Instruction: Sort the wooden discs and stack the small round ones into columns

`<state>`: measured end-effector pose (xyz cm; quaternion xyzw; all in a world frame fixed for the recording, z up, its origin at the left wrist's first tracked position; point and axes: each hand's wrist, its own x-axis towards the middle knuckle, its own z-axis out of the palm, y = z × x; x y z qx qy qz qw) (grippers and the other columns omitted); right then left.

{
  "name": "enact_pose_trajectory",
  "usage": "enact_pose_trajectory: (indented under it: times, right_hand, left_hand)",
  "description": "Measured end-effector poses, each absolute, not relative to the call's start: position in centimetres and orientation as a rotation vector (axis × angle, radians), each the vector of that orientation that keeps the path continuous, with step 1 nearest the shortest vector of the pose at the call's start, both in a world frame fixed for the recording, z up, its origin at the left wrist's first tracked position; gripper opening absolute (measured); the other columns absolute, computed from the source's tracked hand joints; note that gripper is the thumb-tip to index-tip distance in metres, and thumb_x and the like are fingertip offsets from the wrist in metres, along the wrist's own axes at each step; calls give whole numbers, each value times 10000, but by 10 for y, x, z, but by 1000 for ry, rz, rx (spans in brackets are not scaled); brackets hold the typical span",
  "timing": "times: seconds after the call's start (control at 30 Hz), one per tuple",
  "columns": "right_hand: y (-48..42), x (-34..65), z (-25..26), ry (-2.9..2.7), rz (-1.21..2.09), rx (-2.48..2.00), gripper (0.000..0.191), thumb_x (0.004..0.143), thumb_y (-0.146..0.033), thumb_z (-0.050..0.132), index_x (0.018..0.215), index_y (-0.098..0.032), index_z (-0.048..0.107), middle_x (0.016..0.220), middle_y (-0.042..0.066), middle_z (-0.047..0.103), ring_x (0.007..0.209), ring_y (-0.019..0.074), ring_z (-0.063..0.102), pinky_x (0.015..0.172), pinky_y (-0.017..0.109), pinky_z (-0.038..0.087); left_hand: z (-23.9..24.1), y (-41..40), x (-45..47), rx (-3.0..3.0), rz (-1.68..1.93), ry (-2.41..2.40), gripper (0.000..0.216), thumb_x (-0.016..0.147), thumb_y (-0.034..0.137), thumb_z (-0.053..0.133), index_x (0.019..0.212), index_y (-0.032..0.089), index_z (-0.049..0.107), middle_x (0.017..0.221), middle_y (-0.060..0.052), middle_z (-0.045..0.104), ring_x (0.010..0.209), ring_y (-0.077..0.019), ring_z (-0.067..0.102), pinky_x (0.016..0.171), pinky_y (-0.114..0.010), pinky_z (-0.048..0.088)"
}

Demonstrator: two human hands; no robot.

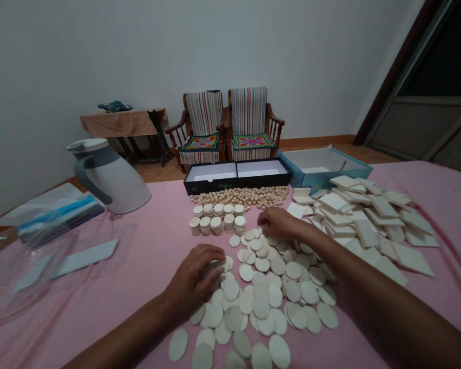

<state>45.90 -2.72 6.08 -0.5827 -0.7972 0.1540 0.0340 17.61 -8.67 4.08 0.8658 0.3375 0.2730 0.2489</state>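
A loose spread of flat white round discs (269, 292) covers the pink tablecloth (149, 246) in front of me. My left hand (197, 277) rests on the left part of the spread, fingers curled over a few discs. My right hand (278, 223) reaches to the far edge of the spread, fingers bent down onto discs there. Just beyond stand several short neat stacks of discs (217, 219). Behind them lies a band of small tan wooden pieces (242, 196).
A heap of white square tiles (369, 225) lies at the right. A black open box (236, 175) and a blue box (322, 166) stand at the far edge. A white-grey jug (107, 177) and clear plastic bags (42, 246) are at the left. Two striped chairs (226, 125) stand behind.
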Motion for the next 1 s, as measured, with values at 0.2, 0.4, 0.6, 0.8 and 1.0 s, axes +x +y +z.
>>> enact_pose_trajectory:
  times: [0.2,0.4,0.6,0.8,1.0]
  right_hand:
    - [-24,456,67,-2435,522,-1786,237,640,-114,594,862,-165,660,899,58,673,809,174,590,647,227,396]
    - [-37,460,70,-2399,621,-1660,117,658,-113,577,760,-169,566,741,13,619,660,132,523,557,215,332]
    - [-50,460,78,-2187,635,-1616,85,697,-101,547,738,-175,554,734,10,619,671,134,540,587,226,359]
    - [-66,422,83,-1964,828,-1365,50,771,-149,540,802,-183,559,697,-13,586,621,108,520,547,207,371]
    - [-84,377,62,-1907,1107,-1231,366,700,-39,541,1021,-207,484,782,-19,622,670,112,588,585,207,430]
  left_hand:
    - [30,-82,167,2300,858,941,193,928,271,450,993,198,616,1029,-100,639,1017,-212,569,891,-386,483]
    - [26,-81,165,2180,868,952,178,929,274,459,963,201,619,991,-79,636,959,-194,579,843,-344,489]
    - [27,-81,164,2162,895,932,157,923,253,471,953,197,614,954,-72,633,920,-182,582,817,-327,487]
    - [27,-87,165,2227,972,946,150,895,242,519,1021,190,580,987,-84,614,927,-192,573,806,-336,489]
    - [26,-93,169,2254,983,841,381,867,254,588,1233,231,488,1099,-80,585,948,-183,570,778,-300,493]
